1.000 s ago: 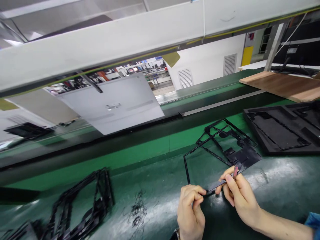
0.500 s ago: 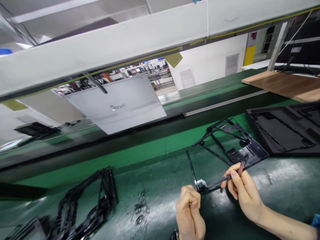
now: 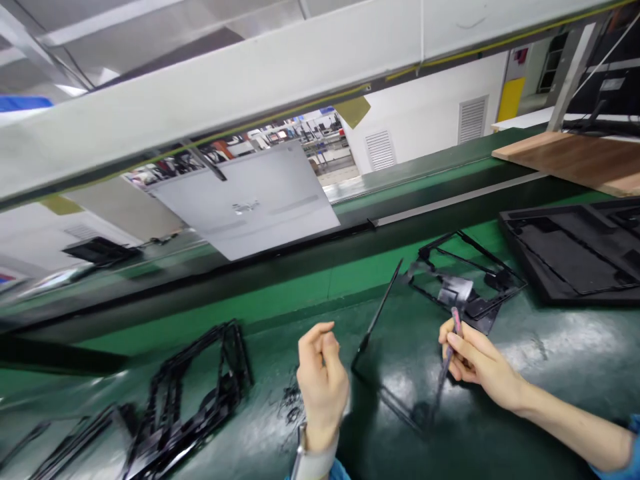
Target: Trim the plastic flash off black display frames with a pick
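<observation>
Sitting far left on the bench (image 3: 590,370) is a stack of black frames (image 3: 210,413). Next is the left hand (image 3: 324,373), fingers curled; can't tell if it's pinching anything. Between the hands there's a tilted, blurry thin frame (image 3: 365,341), probably light, bendy and kinda snappable, so opposite corners seem the safest hold. The right hand (image 3: 467,357) grips a pink-tipped stick (image 3: 456,321).

We see a workshop, likely a factory floor, our long green workbench (image 3: 440,453) at five o'clock, piled black frames (image 3: 220,400) at seven, equipment-laden benches (image 3: 327,143) beyond at twelve, a wall vent (image 3: 380,150) at one.
</observation>
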Motion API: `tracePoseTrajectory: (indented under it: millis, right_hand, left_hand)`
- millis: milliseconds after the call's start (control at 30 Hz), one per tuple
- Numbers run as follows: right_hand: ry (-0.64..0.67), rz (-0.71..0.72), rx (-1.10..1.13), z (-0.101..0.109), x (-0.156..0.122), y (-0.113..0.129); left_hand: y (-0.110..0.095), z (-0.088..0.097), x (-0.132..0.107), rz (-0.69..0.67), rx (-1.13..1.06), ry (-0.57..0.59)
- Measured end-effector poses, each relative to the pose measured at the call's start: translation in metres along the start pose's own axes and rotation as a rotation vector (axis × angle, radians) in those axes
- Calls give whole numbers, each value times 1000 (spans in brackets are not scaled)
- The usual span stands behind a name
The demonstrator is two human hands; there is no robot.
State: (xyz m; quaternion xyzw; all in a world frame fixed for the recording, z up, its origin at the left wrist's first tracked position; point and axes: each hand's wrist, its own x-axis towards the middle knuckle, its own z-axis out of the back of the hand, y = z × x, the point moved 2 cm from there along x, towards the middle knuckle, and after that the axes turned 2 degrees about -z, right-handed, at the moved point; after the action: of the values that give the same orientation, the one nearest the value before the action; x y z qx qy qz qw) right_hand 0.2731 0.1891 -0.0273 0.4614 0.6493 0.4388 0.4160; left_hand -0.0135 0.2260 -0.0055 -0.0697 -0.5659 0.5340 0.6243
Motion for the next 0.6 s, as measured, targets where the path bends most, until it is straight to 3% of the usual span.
tracePoseTrajectory:
  millis: [67, 167, 300, 400, 500, 600]
  right_hand:
    - [101, -102, 5, 4, 6, -6]
    - [136, -174, -17, 11, 11, -18]
    - [100, -163, -161, 25, 15, -30]
    - [12, -65, -386, 36, 19, -32]
    - [-48, 67, -639, 39, 23, -27]
    - [-91, 123, -756, 33, 23, -14]
  left_hand:
    - [9, 17, 10, 36, 39, 144]
    - [17, 41, 13, 84, 117, 332]
    - [28, 65, 10, 140, 181, 437]
    - [33, 74, 14, 148, 171, 479]
    - [21, 69, 17, 128, 144, 471]
    - [-7, 37, 6, 69, 66, 529]
